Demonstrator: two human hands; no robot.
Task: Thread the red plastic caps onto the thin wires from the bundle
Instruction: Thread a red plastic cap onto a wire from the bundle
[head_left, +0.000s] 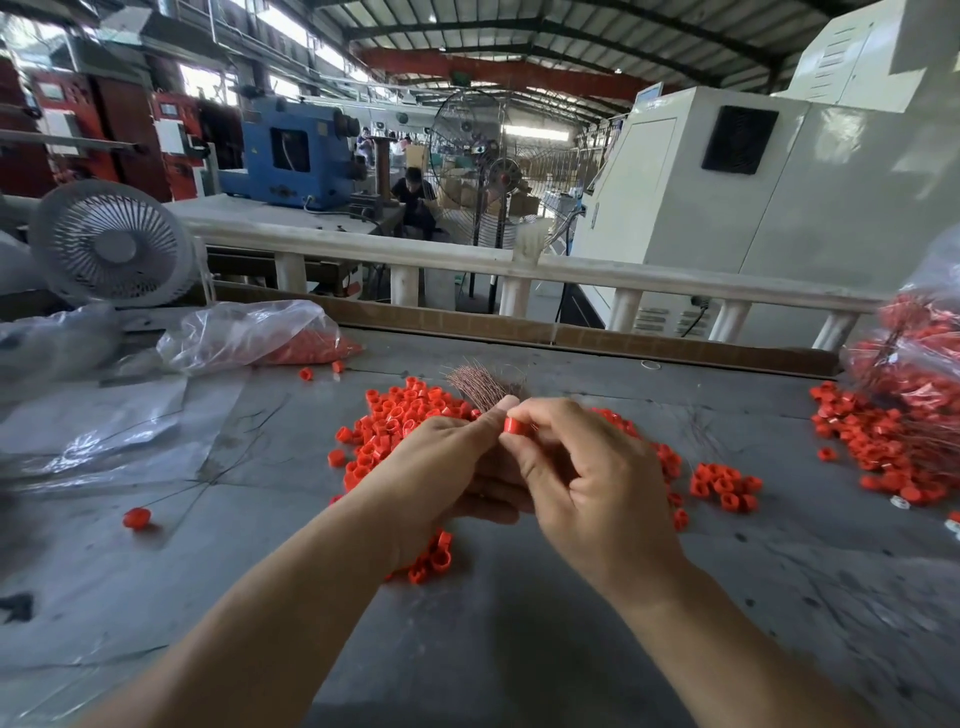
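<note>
Above a grey worktable (519, 623) in a factory hall, the left hand (441, 462) is gripping the wire bundle (480, 387) upright while the right hand (587, 467) is pinching one red cap (515, 426) beside the left thumb. Loose red caps (405, 410) are lying scattered beneath (more in a plastic bag (249, 335) far left). A white fan (111, 244) is standing behind.

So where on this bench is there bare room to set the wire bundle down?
Bare table lies near the person, between the forearms and out to the near right. A second patch sits between the cap pile and the flat plastic sheet. Crowded: around both hands, the right edge by the bag of threaded caps, and the far left by the cap bag.
</note>
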